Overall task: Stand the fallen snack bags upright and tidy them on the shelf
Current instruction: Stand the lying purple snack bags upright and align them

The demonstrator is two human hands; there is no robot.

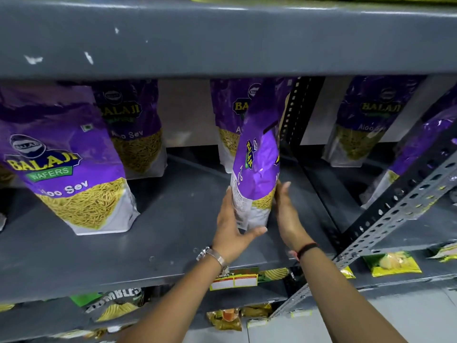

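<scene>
A purple Aloo Sev bag (pixel 257 167) stands upright and edge-on near the middle of the grey shelf (pixel 173 238). My left hand (pixel 232 226) cups its lower left side and base. My right hand (pixel 286 214) presses flat against its lower right side. A large bag of the same kind (pixel 66 174) stands at the front left. Two more (pixel 133 129) (pixel 230 122) stand at the back, the second partly hidden by the held bag.
A perforated black upright (pixel 294 112) divides this bay from the right one, where another bag (pixel 366 127) stands at the back and one (pixel 420 144) leans. A slotted metal post (pixel 385 219) slants across the right. Yellow and green snack packs (pixel 390 263) fill the lower shelf.
</scene>
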